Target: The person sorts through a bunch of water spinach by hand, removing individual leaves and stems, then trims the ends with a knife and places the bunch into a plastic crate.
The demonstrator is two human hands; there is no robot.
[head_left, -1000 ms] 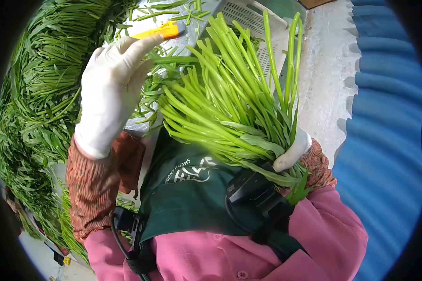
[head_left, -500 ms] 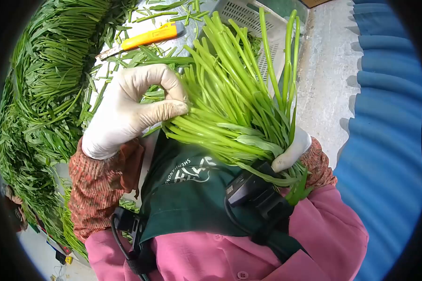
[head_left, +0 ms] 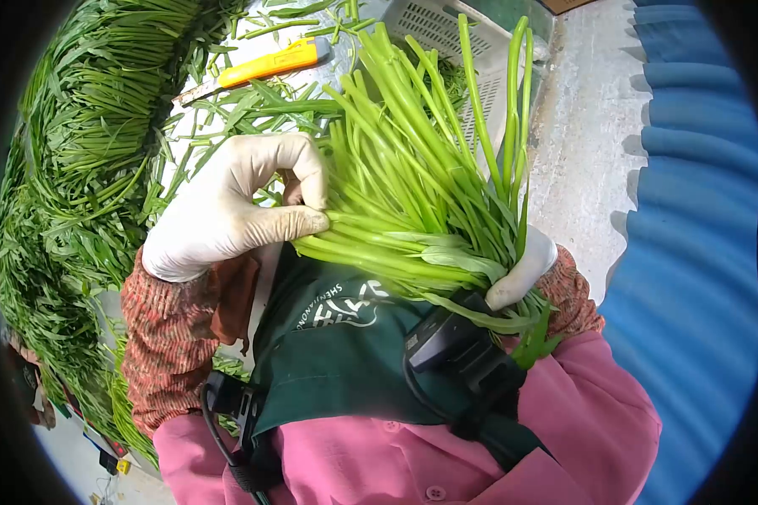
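Note:
A loose bunch of water spinach [head_left: 429, 177] lies in front of my apron, its pale cut stem ends fanned up and to the left. My right hand [head_left: 526, 268], in a white glove, grips the bunch near its leafy end, with the thumb across it and most fingers hidden underneath. At the left edge of the stems, my gloved left hand [head_left: 248, 198] pinches stem ends between thumb and forefinger. How many stems it pinches I cannot make out. Beyond this hand, a yellow utility knife [head_left: 274, 63] rests among cut scraps, blade pointing left.
A big heap of water spinach [head_left: 101, 126] fills the left side. Behind the bunch stands a white perforated plastic crate [head_left: 497, 50]. Stem scraps [head_left: 290, 34] litter the work surface. Blue corrugated sheeting [head_left: 691, 210] lies to the right, past a pale concrete strip [head_left: 577, 143].
My left hand has shifted slightly left and down, still pinching at the stem ends. The bunch's upper stems have tilted a little left. My right hand keeps its grip almost unmoved.

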